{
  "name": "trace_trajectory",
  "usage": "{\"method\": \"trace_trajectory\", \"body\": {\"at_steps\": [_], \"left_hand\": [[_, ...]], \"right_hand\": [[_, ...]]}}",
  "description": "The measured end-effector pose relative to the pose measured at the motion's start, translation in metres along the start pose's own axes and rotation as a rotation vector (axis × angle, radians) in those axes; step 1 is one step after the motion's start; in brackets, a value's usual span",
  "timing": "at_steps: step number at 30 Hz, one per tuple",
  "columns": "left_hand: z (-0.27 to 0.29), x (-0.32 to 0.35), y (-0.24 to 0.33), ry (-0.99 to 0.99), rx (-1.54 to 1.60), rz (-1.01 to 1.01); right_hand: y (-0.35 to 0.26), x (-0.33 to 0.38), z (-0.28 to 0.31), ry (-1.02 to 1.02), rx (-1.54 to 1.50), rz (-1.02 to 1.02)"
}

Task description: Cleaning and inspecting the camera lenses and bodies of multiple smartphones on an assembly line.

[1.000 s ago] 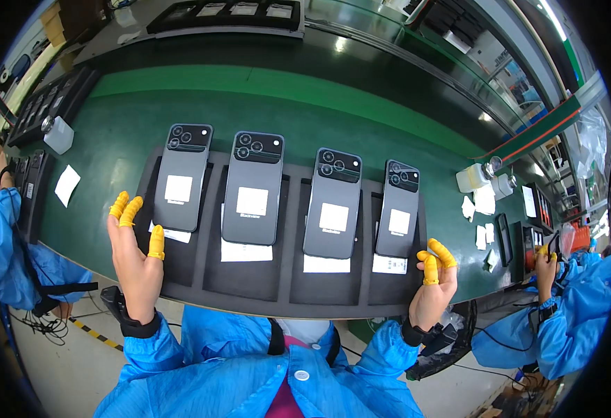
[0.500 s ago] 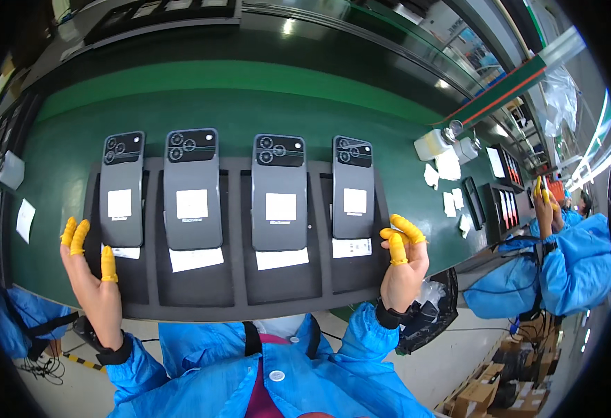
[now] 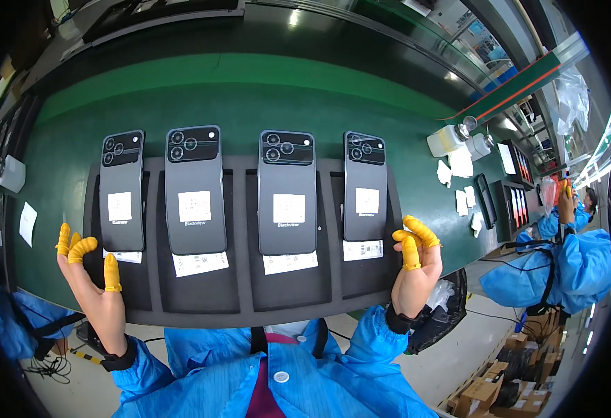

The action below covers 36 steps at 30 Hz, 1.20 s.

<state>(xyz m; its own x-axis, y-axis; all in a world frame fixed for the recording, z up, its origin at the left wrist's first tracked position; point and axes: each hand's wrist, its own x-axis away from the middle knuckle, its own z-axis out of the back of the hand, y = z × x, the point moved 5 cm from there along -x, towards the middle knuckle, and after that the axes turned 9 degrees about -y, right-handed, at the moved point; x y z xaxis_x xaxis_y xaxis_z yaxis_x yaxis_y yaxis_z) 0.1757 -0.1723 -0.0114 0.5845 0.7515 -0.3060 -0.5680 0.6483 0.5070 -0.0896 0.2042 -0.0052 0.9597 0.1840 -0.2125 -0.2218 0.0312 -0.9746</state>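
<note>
1. A black tray [image 3: 239, 306] is held across the lower middle of the frame, above the green surface [image 3: 250, 90].
2. The left hand [image 3: 96, 292] is seen at the lower left, at the tray's left edge; its fingers [image 3: 82, 247], capped in yellow, are closed on that edge, with the thumb laid on the tray's top.
3. The right hand [image 3: 413, 272] is seen at the lower right, and its yellow-capped fingers [image 3: 420, 230] are curled on the tray's right edge.
4. Four phones are laid face down in the tray's slots, camera ends toward the top of the frame: the first phone [image 3: 121, 191] at the left, the second phone [image 3: 195, 189], the third phone [image 3: 287, 193] and the fourth phone [image 3: 365, 186] at the right.
5. A white paper slip [image 3: 199, 263] is tucked under the lower end of each phone.
6. Against half a second ago, the tray and phones are found shifted toward the right of the frame, and the white papers [image 3: 462, 181] at the right edge are seen nearer the frame's rim.
7. A co-worker's blue sleeve [image 3: 570, 258] is seen at the far right.
</note>
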Motion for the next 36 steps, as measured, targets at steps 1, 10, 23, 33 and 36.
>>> {"method": "trace_trajectory", "body": {"at_steps": [1, 10, 23, 33, 36], "left_hand": [[0.000, 0.000, -0.003, 0.011, 0.032, 0.007], [-0.001, 0.007, -0.012, 0.030, 0.184, 0.024], [0.002, -0.003, 0.006, -0.005, 0.014, -0.028], [0.003, -0.004, 0.015, -0.049, 0.140, -0.027], [0.003, -0.002, 0.013, -0.050, 0.163, -0.003]], "right_hand": [[-0.001, 0.000, -0.001, -0.002, 0.012, 0.021], [-0.001, 0.001, 0.002, 0.001, -0.010, 0.021], [0.000, -0.001, 0.002, -0.011, -0.001, 0.044], [-0.001, 0.000, 0.003, -0.017, -0.009, 0.041], [0.001, 0.000, 0.004, -0.024, -0.020, 0.043]]}}
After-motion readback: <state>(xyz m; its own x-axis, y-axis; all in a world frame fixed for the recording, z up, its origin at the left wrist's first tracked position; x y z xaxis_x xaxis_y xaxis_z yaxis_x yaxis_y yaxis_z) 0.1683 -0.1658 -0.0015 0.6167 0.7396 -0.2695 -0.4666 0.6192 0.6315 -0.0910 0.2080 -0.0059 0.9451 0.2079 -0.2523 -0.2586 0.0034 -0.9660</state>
